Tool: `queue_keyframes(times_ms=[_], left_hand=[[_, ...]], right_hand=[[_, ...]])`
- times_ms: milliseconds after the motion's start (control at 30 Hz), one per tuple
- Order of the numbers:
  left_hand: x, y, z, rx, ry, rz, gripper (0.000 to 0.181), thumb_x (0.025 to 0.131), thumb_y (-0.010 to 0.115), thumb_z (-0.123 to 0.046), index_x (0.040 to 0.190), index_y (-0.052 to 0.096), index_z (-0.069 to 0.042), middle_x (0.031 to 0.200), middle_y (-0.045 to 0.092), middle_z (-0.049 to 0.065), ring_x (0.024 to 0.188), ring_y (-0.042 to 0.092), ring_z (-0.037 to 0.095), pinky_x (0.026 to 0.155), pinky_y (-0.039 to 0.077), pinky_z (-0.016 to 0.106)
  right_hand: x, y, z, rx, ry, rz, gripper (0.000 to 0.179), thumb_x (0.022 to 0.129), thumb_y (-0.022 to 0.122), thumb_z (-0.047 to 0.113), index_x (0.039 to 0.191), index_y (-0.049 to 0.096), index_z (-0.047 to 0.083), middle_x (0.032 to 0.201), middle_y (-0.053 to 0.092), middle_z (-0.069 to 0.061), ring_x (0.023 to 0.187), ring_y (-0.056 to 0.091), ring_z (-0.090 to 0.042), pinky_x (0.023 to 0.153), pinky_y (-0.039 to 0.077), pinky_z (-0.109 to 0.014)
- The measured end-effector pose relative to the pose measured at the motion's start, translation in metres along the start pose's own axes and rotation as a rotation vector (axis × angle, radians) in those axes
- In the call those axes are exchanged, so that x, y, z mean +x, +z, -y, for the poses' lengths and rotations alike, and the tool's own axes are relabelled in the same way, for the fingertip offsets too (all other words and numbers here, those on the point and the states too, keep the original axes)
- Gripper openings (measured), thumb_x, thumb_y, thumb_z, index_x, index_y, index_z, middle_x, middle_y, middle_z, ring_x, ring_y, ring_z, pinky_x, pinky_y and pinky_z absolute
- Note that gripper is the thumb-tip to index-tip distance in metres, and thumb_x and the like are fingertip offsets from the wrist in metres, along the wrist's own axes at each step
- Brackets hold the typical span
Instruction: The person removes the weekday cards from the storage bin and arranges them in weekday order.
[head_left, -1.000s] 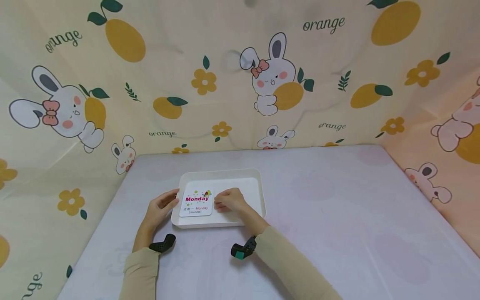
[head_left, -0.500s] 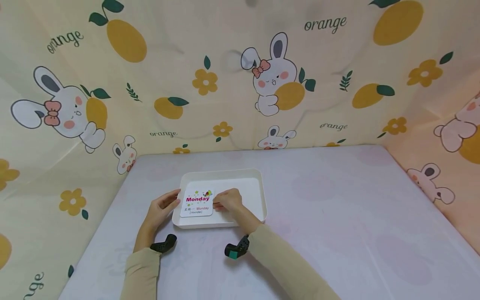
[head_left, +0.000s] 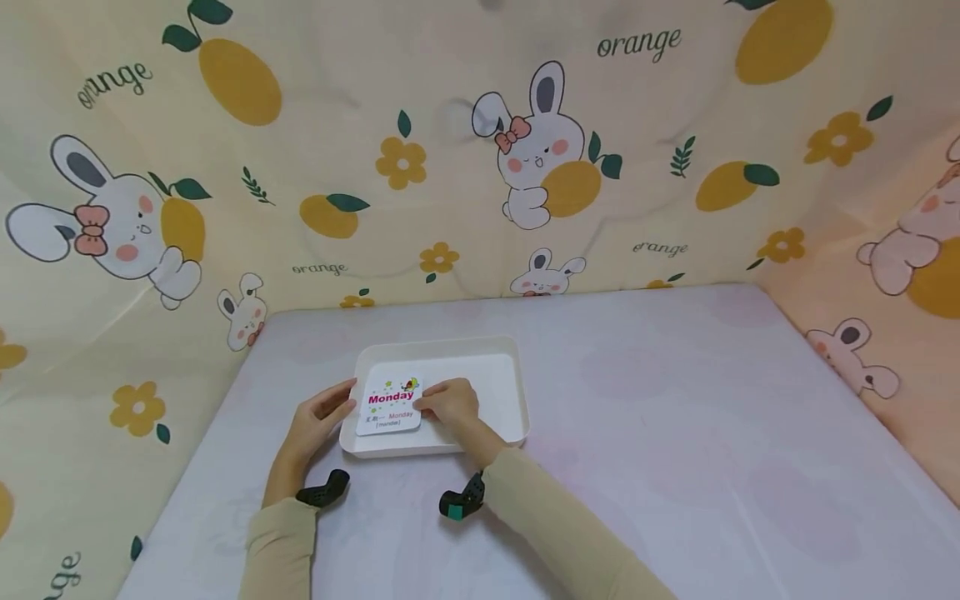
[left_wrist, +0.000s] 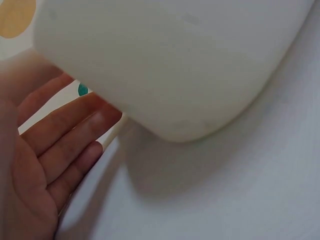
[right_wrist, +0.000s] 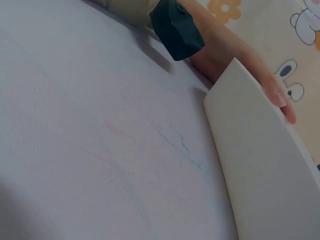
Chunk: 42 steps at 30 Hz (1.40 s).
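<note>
Sleeves (head_left: 279, 546) of beige cloth reach in from the near edge of the head view, each ending at a black wrist camera (head_left: 324, 490); the right one carries a green patch (head_left: 455, 512). Beyond them, the left hand (head_left: 311, 427) has its fingers loosely extended, touching the outside of the left wall of the white tray (head_left: 491, 383). The right hand (head_left: 453, 407) reaches over the tray's near wall and seems to pinch the right edge of the Monday card (head_left: 386, 408), though its fingertips are small and partly hidden. That card, with pink lettering, is face up in the tray's left part. Around the tray spreads the pale bench (head_left: 675, 433). Behind it rises a cream backdrop (head_left: 337, 100) printed with rabbits (head_left: 528, 158), oranges (head_left: 573, 190) and yellow flowers (head_left: 390, 169).
</note>
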<state>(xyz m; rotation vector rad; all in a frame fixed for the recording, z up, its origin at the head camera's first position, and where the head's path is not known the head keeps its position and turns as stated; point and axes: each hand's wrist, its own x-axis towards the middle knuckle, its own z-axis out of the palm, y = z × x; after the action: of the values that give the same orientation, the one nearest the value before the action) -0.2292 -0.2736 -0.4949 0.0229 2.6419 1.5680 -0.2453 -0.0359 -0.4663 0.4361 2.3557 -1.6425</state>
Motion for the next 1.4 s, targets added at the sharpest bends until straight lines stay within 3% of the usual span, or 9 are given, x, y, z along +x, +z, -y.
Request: queue_keyframes(times_ms=[133, 267, 367, 500, 700, 1000, 1133, 1267, 1400], left_hand=[[0.000, -0.002, 0.001, 0.014, 0.015, -0.008, 0.054, 0.095, 0.058, -0.038, 0.141, 0.049, -0.010, 0.149, 0.049, 0.011, 0.135, 0.048, 0.026, 0.093, 0.037, 0.002], [0.000, -0.002, 0.001, 0.006, 0.028, -0.010, 0.056, 0.095, 0.058, -0.039, 0.141, 0.049, -0.008, 0.148, 0.049, 0.014, 0.125, 0.053, 0.003, 0.092, 0.037, 0.001], [0.000, -0.001, 0.000, -0.021, 0.026, -0.009, 0.056, 0.095, 0.059, -0.039, 0.140, 0.049, -0.008, 0.148, 0.048, 0.014, 0.111, 0.048, -0.017, 0.090, 0.036, -0.001], [-0.001, 0.000, 0.000, -0.055, 0.035, -0.003, 0.055, 0.095, 0.060, -0.036, 0.140, 0.050, -0.007, 0.147, 0.049, 0.016, 0.103, 0.045, -0.025, 0.089, 0.037, -0.001], [-0.001, -0.001, 0.000, -0.074, 0.038, 0.002, 0.052, 0.095, 0.060, -0.031, 0.140, 0.050, -0.007, 0.146, 0.050, 0.016, 0.101, 0.046, -0.025, 0.088, 0.037, -0.001], [-0.003, -0.001, -0.003, -0.054, 0.033, -0.005, 0.051, 0.096, 0.059, -0.033, 0.140, 0.050, -0.009, 0.148, 0.049, 0.013, 0.103, 0.046, -0.024, 0.089, 0.035, -0.002], [-0.002, 0.001, -0.001, -0.011, 0.075, -0.040, 0.050, 0.096, 0.058, -0.035, 0.138, 0.052, -0.009, 0.145, 0.052, 0.013, 0.116, 0.057, -0.002, 0.091, 0.037, 0.000], [-0.001, 0.003, 0.001, 0.016, 0.101, -0.063, 0.049, 0.096, 0.059, -0.035, 0.137, 0.053, -0.009, 0.144, 0.053, 0.013, 0.123, 0.058, 0.019, 0.091, 0.039, 0.001], [-0.001, 0.004, 0.002, -0.017, 0.131, -0.064, 0.047, 0.095, 0.060, -0.030, 0.136, 0.053, -0.006, 0.142, 0.054, 0.017, 0.114, 0.057, 0.000, 0.090, 0.039, 0.000]], right_hand=[[-0.001, 0.002, 0.000, -0.004, -0.013, -0.001, 0.016, 0.074, 0.080, 0.011, 0.089, 0.077, 0.007, 0.067, 0.074, -0.006, 0.045, 0.055, -0.003, 0.045, 0.042, -0.013], [-0.004, 0.002, 0.001, 0.026, -0.014, -0.001, 0.015, 0.075, 0.079, 0.010, 0.089, 0.076, 0.006, 0.063, 0.071, -0.004, 0.046, 0.054, -0.004, 0.045, 0.042, -0.013], [-0.006, 0.000, 0.002, 0.081, -0.019, 0.015, 0.016, 0.076, 0.077, 0.007, 0.091, 0.075, 0.003, 0.059, 0.067, -0.002, 0.045, 0.053, -0.005, 0.045, 0.045, -0.014], [-0.007, -0.003, 0.003, 0.171, -0.005, 0.067, 0.019, 0.078, 0.074, 0.003, 0.096, 0.073, -0.001, 0.057, 0.061, 0.000, 0.045, 0.053, -0.005, 0.044, 0.046, -0.013], [-0.007, -0.008, 0.003, 0.285, 0.070, 0.148, 0.023, 0.081, 0.071, 0.001, 0.104, 0.070, -0.002, 0.067, 0.063, -0.001, 0.054, 0.056, -0.006, 0.048, 0.049, -0.013], [-0.008, -0.014, 0.007, 0.316, 0.114, 0.195, 0.024, 0.084, 0.068, 0.002, 0.108, 0.070, -0.001, 0.075, 0.066, -0.002, 0.060, 0.057, -0.006, 0.051, 0.048, -0.012], [-0.010, -0.020, 0.009, 0.311, 0.094, 0.201, 0.024, 0.085, 0.068, 0.002, 0.108, 0.069, -0.002, 0.078, 0.069, -0.005, 0.060, 0.058, -0.005, 0.051, 0.048, -0.012], [-0.012, -0.028, 0.010, 0.287, 0.067, 0.217, 0.025, 0.085, 0.068, 0.002, 0.109, 0.069, -0.002, 0.085, 0.073, -0.009, 0.060, 0.059, -0.006, 0.052, 0.049, -0.012], [-0.015, -0.038, 0.009, 0.265, 0.067, 0.228, 0.025, 0.085, 0.068, 0.004, 0.110, 0.069, -0.001, 0.087, 0.073, -0.009, 0.061, 0.059, -0.007, 0.053, 0.049, -0.013]])
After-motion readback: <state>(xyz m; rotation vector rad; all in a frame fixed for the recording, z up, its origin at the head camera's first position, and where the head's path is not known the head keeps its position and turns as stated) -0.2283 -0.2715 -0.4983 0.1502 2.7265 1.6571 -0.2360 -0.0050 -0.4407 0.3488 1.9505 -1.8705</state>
